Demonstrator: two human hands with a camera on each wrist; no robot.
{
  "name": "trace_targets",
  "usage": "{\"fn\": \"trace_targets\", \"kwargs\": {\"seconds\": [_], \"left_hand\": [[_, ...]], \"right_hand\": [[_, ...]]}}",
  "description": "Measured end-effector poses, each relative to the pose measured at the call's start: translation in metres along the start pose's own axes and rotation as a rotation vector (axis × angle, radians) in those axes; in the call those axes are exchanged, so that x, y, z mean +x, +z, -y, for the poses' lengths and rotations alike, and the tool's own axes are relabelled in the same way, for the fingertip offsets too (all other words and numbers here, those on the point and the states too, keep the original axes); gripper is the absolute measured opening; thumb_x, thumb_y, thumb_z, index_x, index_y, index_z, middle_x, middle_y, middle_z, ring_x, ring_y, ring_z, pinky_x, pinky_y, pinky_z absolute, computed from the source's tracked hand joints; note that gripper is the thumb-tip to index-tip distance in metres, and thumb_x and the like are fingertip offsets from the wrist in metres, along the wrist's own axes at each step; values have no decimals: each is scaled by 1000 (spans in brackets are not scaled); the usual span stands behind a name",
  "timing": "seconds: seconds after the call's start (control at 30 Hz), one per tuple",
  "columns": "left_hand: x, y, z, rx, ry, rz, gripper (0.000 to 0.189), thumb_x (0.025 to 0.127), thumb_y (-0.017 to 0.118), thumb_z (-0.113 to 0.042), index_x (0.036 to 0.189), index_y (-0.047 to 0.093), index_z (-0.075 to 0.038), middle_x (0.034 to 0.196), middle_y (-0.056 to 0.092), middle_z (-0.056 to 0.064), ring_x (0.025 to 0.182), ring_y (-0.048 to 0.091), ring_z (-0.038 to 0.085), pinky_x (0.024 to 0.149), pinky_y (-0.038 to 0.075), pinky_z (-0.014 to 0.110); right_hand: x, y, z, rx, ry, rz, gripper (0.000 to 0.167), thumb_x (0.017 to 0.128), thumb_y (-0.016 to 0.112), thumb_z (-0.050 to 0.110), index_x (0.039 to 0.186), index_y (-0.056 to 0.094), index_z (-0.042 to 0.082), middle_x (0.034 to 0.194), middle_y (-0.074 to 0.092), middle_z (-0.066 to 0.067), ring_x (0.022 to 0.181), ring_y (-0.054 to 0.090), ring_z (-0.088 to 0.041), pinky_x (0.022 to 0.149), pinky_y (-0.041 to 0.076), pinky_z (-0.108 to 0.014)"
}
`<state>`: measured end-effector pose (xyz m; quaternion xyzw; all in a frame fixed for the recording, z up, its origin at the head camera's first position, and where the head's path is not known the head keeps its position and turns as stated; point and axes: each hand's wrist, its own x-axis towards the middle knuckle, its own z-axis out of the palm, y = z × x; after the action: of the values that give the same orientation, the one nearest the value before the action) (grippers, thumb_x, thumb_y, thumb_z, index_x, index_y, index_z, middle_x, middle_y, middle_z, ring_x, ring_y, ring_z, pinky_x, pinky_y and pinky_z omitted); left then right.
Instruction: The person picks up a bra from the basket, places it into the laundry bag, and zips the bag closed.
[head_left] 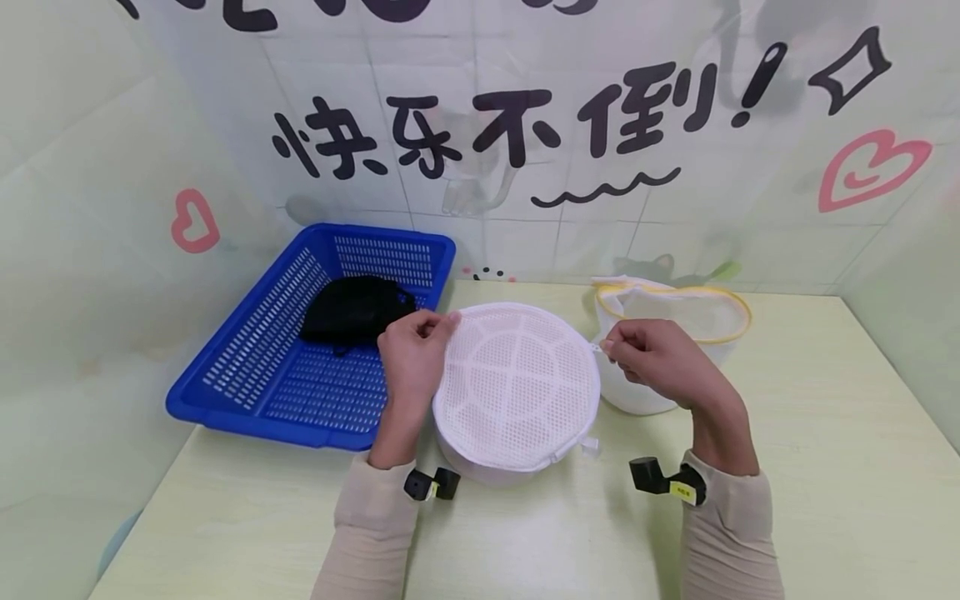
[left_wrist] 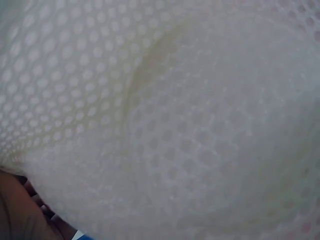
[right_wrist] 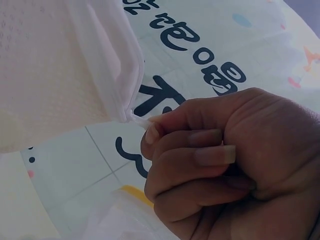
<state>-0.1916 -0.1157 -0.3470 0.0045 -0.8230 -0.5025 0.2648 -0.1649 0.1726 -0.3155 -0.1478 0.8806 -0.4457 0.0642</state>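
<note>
A round white mesh laundry bag (head_left: 517,387) stands in the middle of the table, its ribbed mesh top facing up. My left hand (head_left: 414,354) pinches the upper left of its rim between thumb and curled fingers. At the right side of the rim, my right hand (head_left: 660,358) pinches the small white zipper pull (right_wrist: 140,120) between thumb and index finger. A white tab (head_left: 590,447) sticks out at the lower right edge. In the left wrist view, white mesh (left_wrist: 200,125) fills nearly everything, with part of the left hand (left_wrist: 22,210) at the lower left corner.
Behind the right hand stands a second white bag (head_left: 637,392) with a yellow-trimmed open top. A blue plastic basket (head_left: 255,429) on the left contains a black cloth item (head_left: 356,308). A printed sheet (head_left: 480,183) hangs at the table's back edge.
</note>
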Motion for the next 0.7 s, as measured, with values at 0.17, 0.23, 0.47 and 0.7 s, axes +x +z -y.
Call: {"fn": "trace_targets", "kwargs": {"seconds": [0.17, 0.23, 0.47, 0.7], "left_hand": [[0, 0, 0, 17, -5, -32, 20, 85, 73, -17, 74, 73, -1, 60, 58, 7, 58, 50, 20, 56, 37, 31], [0, 0, 0, 24, -10, -39, 21, 86, 73, -18, 73, 72, -2, 59, 58, 6, 58, 50, 20, 56, 37, 31], [-3, 1, -3, 50, -28, 1, 22, 88, 70, -18, 74, 70, -2, 61, 56, 6, 59, 51, 21, 55, 38, 33], [-3, 0, -8, 105, -61, 143, 15, 89, 67, -19, 89, 72, -5, 58, 49, 5, 54, 47, 21, 51, 37, 33]], "right_hand": [[0, 0, 2, -3, 4, -1, 19, 96, 55, 17, 80, 59, 6, 57, 37, 1, 52, 36, -11, 52, 32, -27], [0, 0, 2, -6, 7, -3, 19, 96, 55, 17, 80, 59, 6, 57, 37, 1, 52, 36, -11, 52, 32, -27], [2, 3, 1, -46, 34, -70, 22, 97, 53, 19, 80, 60, 6, 58, 40, 0, 54, 39, -14, 52, 32, -28], [5, 3, -1, -125, 60, -129, 22, 97, 52, 17, 82, 62, 4, 60, 46, -2, 56, 44, -17, 50, 33, -29]]}}
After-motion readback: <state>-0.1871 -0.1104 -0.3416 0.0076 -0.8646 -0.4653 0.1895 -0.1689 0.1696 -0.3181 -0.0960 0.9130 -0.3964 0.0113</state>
